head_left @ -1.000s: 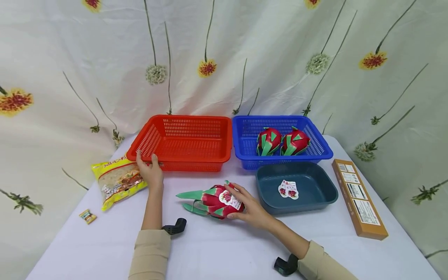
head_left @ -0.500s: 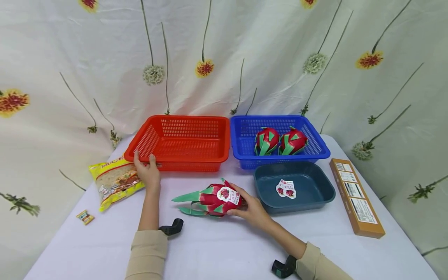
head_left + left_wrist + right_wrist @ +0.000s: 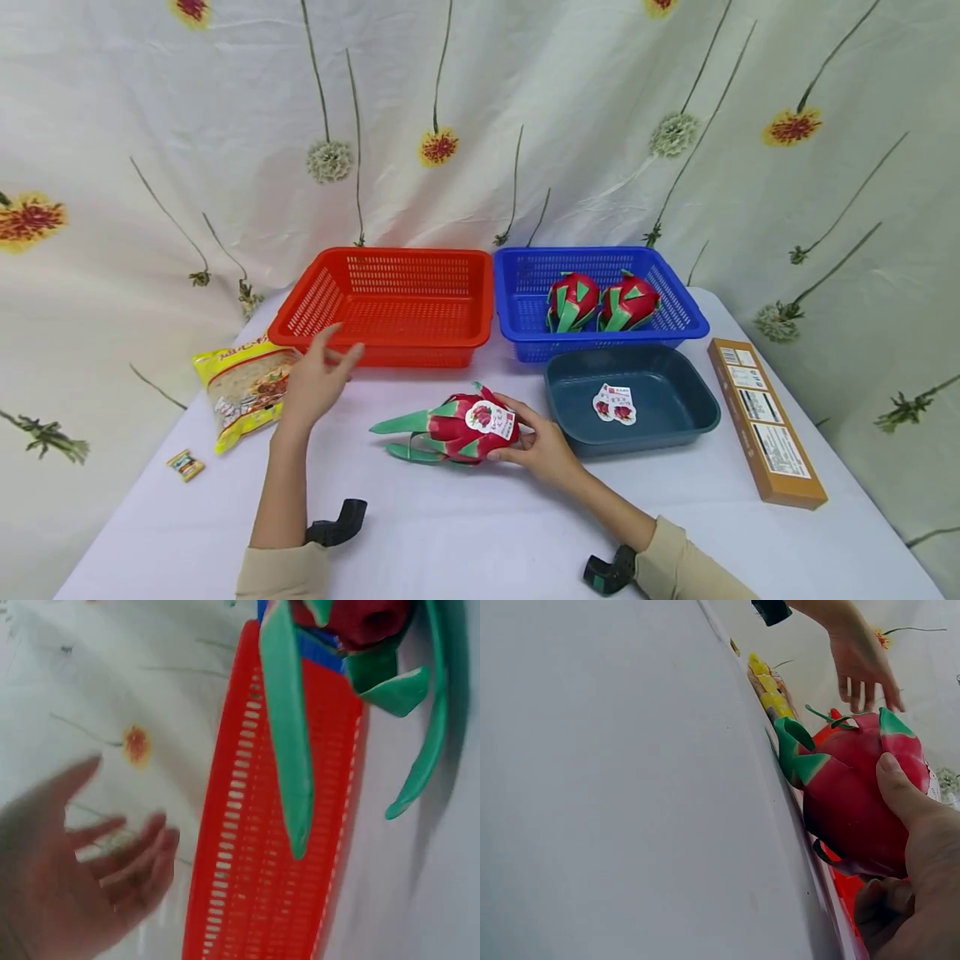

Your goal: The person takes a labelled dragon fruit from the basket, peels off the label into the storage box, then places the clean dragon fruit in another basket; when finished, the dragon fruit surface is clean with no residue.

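A dragon fruit with long green leaves and a white sticker lies on the table, its leaves pointing left. My right hand grips its right end, the thumb along the near side in the right wrist view. My left hand hovers in front of the red basket, fingers loosely spread and holding nothing. In the left wrist view the left hand is apart from the basket and the fruit's leaves.
Two dragon fruits sit in the blue basket at the back right. In front stands a dark teal tray holding stickers. A brown box lies far right; a yellow food bag and small packet lie left.
My left hand has let go of the red basket's front left corner and drawn back towards me. The right hand has closed further round the dragon fruit, which has barely moved.
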A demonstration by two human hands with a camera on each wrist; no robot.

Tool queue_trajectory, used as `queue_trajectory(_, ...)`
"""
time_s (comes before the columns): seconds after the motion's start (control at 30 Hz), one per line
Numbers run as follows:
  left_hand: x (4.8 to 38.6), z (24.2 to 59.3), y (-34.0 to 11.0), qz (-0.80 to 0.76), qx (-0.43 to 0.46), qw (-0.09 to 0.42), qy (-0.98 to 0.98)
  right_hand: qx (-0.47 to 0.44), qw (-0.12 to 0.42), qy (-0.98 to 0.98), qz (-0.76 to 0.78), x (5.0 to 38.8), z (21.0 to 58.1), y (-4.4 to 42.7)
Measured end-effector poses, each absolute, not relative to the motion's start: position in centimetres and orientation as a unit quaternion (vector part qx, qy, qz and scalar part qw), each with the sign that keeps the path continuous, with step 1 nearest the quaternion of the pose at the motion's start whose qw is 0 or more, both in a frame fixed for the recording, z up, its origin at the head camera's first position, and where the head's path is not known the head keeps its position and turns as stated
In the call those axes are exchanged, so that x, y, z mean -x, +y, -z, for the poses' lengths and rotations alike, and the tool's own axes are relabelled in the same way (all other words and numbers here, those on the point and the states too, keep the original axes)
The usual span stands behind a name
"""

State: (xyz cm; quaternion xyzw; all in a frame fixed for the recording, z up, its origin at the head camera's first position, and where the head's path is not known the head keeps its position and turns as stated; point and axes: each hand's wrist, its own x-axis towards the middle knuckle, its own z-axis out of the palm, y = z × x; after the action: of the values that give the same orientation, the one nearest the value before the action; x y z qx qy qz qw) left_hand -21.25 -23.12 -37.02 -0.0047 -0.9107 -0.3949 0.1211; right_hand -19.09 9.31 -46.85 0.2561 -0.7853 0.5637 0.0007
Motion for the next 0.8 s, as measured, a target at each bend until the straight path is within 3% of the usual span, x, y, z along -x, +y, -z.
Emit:
queue_trajectory(0.13,20.2,38.2,-19.4,0.366,0.221,0.05,-0.902,-0.266,0.015,-0.782,-0.563,19.0,47.2,9.3)
queue_trajectory(0.23,19.8,39.6,-17.1,0.356,0.275,-0.007,-0.893,-0.272,0.017,-0.779,-0.565,18.8,47.1,9.1)
queue_trajectory(0.33,19.9,41.2,-16.0,0.342,0.29,-0.031,-0.893,-0.273,0.01,-0.778,-0.565,18.2,46.0,8.9)
queue_trajectory(0.5,19.9,42.5,-15.5,0.314,0.289,-0.017,-0.904,-0.277,0.005,-0.781,-0.56,17.0,43.7,8.6)
queue_trajectory(0.8,19.8,43.4,-15.3,0.303,0.272,0.063,-0.911,-0.278,0.048,-0.81,-0.515,18.5,46.2,8.7)
